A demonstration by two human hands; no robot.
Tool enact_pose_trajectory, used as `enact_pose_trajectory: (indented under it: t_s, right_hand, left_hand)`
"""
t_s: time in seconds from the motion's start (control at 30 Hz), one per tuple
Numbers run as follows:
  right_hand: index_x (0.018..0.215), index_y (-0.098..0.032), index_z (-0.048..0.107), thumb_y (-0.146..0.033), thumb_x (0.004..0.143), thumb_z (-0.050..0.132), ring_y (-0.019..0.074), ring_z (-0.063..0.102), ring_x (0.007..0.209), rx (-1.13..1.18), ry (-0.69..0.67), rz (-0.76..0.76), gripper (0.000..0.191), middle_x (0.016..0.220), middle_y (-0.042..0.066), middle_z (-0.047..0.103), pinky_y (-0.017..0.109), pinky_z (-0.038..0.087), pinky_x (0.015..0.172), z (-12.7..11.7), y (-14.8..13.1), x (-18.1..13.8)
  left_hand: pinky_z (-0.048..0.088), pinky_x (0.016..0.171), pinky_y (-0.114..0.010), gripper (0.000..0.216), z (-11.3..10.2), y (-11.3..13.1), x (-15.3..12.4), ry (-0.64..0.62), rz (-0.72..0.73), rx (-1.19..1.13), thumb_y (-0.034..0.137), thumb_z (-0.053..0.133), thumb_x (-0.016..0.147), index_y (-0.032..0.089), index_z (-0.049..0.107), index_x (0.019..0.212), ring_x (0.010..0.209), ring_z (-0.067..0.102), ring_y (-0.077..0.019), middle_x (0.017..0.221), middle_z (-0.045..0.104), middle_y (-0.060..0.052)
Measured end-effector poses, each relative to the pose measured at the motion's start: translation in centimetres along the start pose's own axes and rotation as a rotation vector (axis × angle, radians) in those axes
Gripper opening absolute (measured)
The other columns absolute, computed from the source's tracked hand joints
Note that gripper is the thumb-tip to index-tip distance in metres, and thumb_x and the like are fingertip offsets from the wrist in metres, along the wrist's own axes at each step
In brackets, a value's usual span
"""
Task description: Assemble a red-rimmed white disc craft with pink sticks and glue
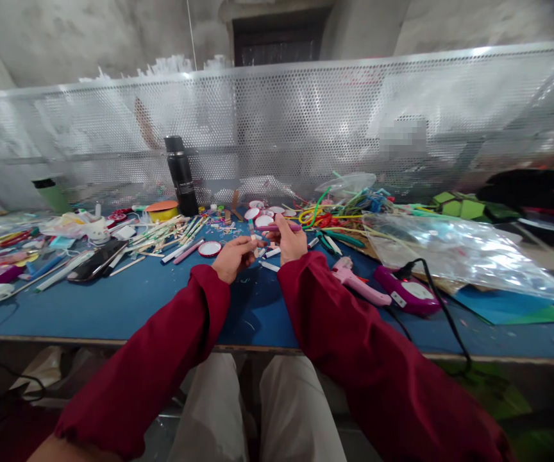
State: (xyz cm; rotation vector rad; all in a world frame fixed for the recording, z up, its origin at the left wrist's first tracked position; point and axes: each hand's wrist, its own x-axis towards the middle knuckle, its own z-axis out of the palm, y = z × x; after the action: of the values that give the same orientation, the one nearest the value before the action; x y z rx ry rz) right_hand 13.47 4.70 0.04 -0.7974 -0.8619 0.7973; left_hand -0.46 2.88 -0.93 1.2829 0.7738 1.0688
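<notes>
My left hand [235, 258] is closed in a pinch on a small flat wooden stick [252, 239], which stands nearly upright between thumb and fingertips. Close beside it, my right hand [292, 242] grips a dark pink marker [279, 227] lying roughly level across the fingers. The fingertips of both hands almost meet around the stick; whether the marker touches it I cannot tell. Just beyond them sit several round lids with red rims, one lid [209, 248] lying left of my left hand. A white marker [270, 265] rests on the blue table below the hands.
Craft sticks [164, 236] are heaped at the left, near a phone [97, 261] and a black bottle [181, 174]. To the right lie a pink glue gun [361, 282], a purple power strip [408, 292] with a black cable, tangled coloured wires [325, 215] and clear plastic sheeting [454, 250].
</notes>
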Motion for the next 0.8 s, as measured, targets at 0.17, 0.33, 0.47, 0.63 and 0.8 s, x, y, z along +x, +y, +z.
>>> enact_pose_trajectory:
  t_s: [0.17, 0.33, 0.47, 0.63, 0.8]
  right_hand:
    - [0.069, -0.018, 0.065, -0.059, 0.069, 0.07, 0.014, 0.059, 0.047, -0.023, 0.008, -0.008, 0.041, 0.052, 0.0, 0.063, 0.025, 0.046, 0.044, 0.0, 0.1, -0.1]
    - [0.071, -0.018, 0.065, -0.06, 0.069, 0.068, 0.0134, 0.058, 0.05, -0.061, -0.025, 0.023, 0.043, 0.056, 0.0, 0.064, 0.025, 0.044, 0.045, 0.1, 0.4, -0.3]
    - [0.074, -0.018, 0.065, -0.059, 0.069, 0.067, 0.0127, 0.06, 0.054, -0.053, -0.011, -0.004, 0.042, 0.061, 0.0, 0.067, 0.024, 0.045, 0.049, -0.1, 0.7, 0.3]
    - [0.081, -0.018, 0.067, -0.043, 0.064, 0.072, 0.0132, 0.063, 0.06, 0.021, 0.11, -0.037, 0.031, 0.066, 0.0, 0.069, 0.024, 0.049, 0.055, -0.6, 0.4, 1.2]
    - [0.072, -0.018, 0.063, -0.026, 0.062, 0.067, 0.0141, 0.062, 0.058, -0.023, 0.081, -0.073, 0.014, 0.057, -0.002, 0.065, 0.026, 0.049, 0.058, -0.4, -0.1, 0.5]
  left_hand:
    - [0.029, 0.045, -0.018, 0.037, 0.6, -0.2, -0.4, -0.163, -0.104, -0.059, 0.045, 0.079, 0.066, 0.016, 0.071, 0.086, 0.056, 0.051, -0.0062, 0.076, 0.063, -0.003]
    - [0.03, 0.047, -0.018, 0.043, 1.0, -0.2, -0.7, -0.22, -0.106, -0.014, 0.047, 0.08, 0.065, 0.011, 0.073, 0.088, 0.055, 0.051, -0.0066, 0.063, 0.058, -0.001]
    - [0.029, 0.046, -0.018, 0.037, 0.3, 0.6, -0.4, -0.145, 0.013, -0.122, 0.042, 0.078, 0.069, 0.012, 0.072, 0.09, 0.052, 0.045, -0.0047, 0.061, 0.053, 0.0]
    - [0.029, 0.046, -0.017, 0.028, -1.5, 1.4, 0.4, 0.22, 0.2, -0.144, 0.038, 0.07, 0.077, 0.015, 0.07, 0.092, 0.056, 0.046, -0.0052, 0.068, 0.054, 0.0]
    - [0.029, 0.046, -0.021, 0.023, -1.4, 0.1, 0.9, 0.354, 0.154, 0.247, 0.038, 0.063, 0.079, 0.016, 0.07, 0.083, 0.057, 0.051, -0.0094, 0.07, 0.06, -0.001]
